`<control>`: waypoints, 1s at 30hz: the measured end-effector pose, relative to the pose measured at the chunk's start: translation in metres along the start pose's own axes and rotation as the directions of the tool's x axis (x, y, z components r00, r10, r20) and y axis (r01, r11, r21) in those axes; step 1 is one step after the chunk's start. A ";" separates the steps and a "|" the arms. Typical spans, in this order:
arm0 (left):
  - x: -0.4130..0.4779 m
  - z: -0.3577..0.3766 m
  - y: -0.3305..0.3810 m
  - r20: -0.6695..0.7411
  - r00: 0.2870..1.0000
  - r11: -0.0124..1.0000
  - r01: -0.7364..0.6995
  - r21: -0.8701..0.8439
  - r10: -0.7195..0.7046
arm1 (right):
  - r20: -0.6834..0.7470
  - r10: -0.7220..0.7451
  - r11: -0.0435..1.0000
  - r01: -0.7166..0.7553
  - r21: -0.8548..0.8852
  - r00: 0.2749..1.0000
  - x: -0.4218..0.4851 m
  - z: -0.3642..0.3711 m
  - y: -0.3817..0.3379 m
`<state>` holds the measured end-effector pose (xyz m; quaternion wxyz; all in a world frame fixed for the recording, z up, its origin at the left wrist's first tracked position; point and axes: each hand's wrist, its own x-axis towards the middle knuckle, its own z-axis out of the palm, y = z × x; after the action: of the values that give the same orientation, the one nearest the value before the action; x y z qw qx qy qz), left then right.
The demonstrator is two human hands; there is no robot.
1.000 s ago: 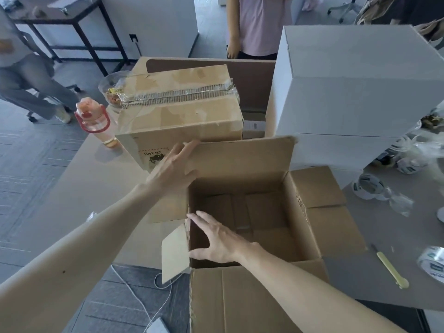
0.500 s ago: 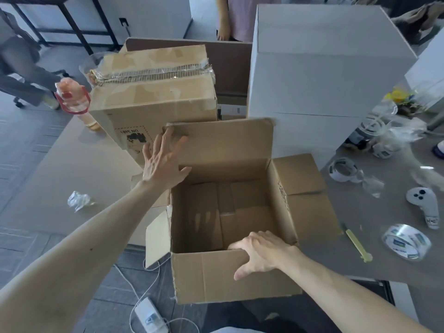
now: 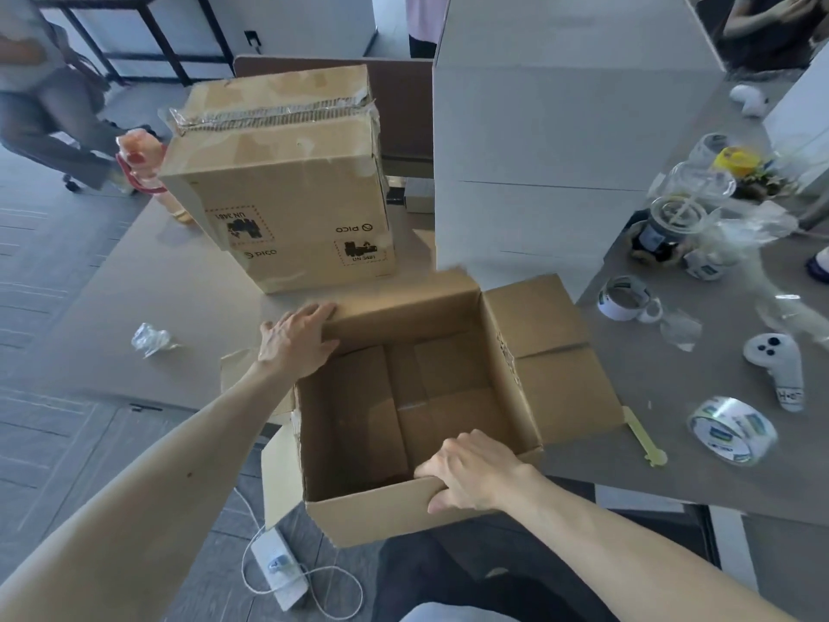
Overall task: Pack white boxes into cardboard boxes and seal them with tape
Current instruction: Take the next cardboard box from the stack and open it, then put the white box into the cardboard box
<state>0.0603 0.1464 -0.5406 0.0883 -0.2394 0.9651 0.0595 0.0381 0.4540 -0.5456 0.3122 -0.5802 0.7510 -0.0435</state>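
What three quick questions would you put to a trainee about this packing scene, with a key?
1. True or false: the open cardboard box already holds a white box.
2. The right hand grips which part of that box? A) the rim of the near wall B) the right flap C) the far flap
3. Fill in: seen from the person, the tape roll lies to the box's ____.

Key: 1 false, the inside shows only bare cardboard. 2 A. 3 right.
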 end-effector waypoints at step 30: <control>0.069 -0.131 -0.012 -0.602 0.766 0.887 -0.416 -0.198 0.226 | -0.669 0.248 0.968 -0.212 0.137 0.700 0.048 -0.208 0.025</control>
<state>-0.0128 0.0841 -0.4276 -0.2517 -0.0861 0.9513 0.1561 -0.0971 0.3572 -0.4097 0.0324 -0.4174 0.8780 -0.2322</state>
